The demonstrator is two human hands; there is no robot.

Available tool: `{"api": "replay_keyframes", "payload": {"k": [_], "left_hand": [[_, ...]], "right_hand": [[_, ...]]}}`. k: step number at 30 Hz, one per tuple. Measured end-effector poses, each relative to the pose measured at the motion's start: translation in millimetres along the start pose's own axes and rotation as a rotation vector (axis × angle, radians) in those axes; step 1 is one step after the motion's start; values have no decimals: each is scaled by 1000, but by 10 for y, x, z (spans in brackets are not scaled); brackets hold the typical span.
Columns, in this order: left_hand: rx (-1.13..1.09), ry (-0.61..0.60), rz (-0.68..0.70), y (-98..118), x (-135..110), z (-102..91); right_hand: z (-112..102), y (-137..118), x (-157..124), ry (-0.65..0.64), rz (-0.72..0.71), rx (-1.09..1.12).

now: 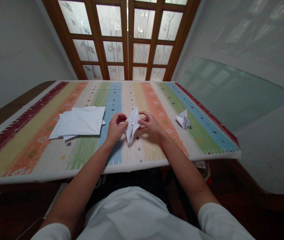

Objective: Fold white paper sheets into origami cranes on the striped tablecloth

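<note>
A folded white paper figure (132,125), long and pointed at both ends, is held just above the striped table mat (87,153). My left hand (115,127) pinches its left side with curled fingers. My right hand (150,124) pinches its right side the same way. Both hands sit near the middle of the mat, close to the front edge.
A stack of white paper sheets (80,121) lies to the left of my hands. A small finished folded paper figure (183,119) stands to the right on the green stripe. A wooden door with frosted glass panes (127,40) is behind the table.
</note>
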State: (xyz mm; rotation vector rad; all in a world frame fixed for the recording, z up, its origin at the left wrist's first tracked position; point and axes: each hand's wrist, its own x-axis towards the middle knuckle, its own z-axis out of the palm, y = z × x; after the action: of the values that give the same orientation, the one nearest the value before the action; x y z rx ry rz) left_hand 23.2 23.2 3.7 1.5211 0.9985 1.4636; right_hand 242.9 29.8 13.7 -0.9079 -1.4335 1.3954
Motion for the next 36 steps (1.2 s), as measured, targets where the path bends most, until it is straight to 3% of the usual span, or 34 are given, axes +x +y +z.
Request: {"api": "replay_keyframes", "payload": {"k": [8, 16, 21, 25, 31, 36], "left_hand": [[43, 31, -8, -4, -11, -6], [56, 55, -1, 27, -28, -16], [20, -65, 15, 92, -73, 29], [45, 13, 61, 83, -64, 36], [172, 146, 104, 73, -68, 7], [283, 167, 170, 131, -157, 50]], "right_hand": [[-10, -4, 25, 99, -113, -143], [12, -25, 1, 21, -140, -129], [40, 53, 39, 99, -101, 5], [63, 108, 60, 171, -55, 139], [264, 122, 1, -4, 70, 193], [311, 112, -8, -57, 97, 243]]}}
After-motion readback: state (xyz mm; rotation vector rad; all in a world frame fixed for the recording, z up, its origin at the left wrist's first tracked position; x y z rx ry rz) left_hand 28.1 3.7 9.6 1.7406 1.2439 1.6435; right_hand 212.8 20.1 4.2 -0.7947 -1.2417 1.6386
